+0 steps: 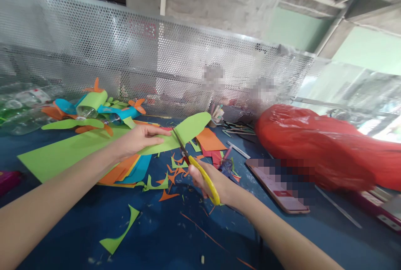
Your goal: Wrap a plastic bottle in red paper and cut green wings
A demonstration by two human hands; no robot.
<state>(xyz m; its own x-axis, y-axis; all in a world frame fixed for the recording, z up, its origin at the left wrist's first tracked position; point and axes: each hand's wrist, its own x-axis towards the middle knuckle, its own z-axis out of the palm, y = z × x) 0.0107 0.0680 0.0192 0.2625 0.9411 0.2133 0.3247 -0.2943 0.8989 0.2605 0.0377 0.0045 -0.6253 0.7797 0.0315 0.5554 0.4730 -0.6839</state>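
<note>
My right hand (208,180) is closed round the yellow handles of a pair of scissors (205,174). The dark blades point up and to the left, against a piece of light green paper (192,126) with a rounded far end. My left hand (142,138) pinches this green paper just left of the blades, thumb and fingers pressed together on it. Below the left wrist lies a stack of orange, yellow and blue sheets (134,169), beside a large green sheet (67,153). Green and orange paper scraps (177,174) lie under the scissors.
Behind the left hand are plastic bottles wrapped in coloured paper (94,102). Clear bottles (23,103) lie far left. A phone (278,186) and a big red plastic bag (313,149) are on the right. A cup of pens (216,115) stands before a perforated metal screen (188,61).
</note>
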